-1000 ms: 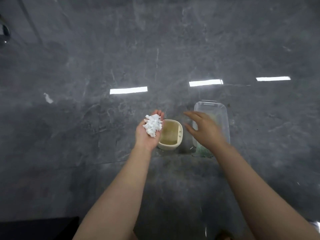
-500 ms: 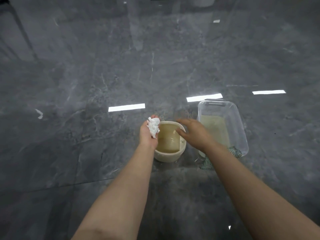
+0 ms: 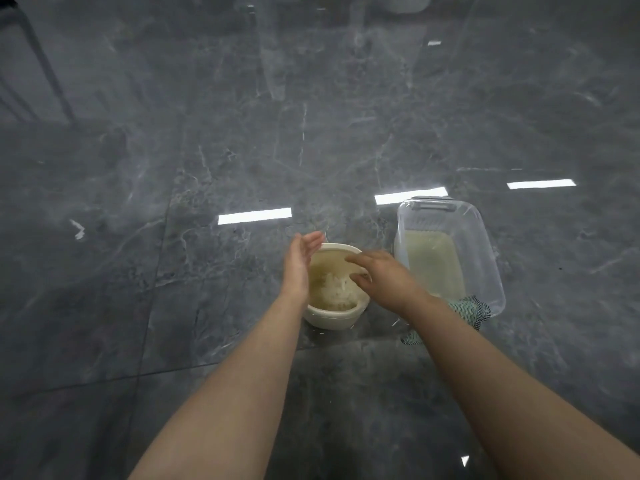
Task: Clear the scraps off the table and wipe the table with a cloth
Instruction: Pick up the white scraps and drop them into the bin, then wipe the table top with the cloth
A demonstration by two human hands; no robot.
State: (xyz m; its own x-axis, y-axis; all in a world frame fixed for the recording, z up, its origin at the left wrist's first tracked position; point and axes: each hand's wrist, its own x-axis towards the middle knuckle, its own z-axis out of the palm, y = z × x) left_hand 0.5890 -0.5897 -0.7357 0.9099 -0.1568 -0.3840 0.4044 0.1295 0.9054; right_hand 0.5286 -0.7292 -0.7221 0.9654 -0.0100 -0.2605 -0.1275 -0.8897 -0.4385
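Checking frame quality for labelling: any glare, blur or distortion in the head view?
Head view: three bright strip-light reflections on the glossy grey table, one touching the clear tub; motion blur on the left hand, the right hand and the white scraps in the cream bin; wide-angle stretch on the forearms; the far edge soft.
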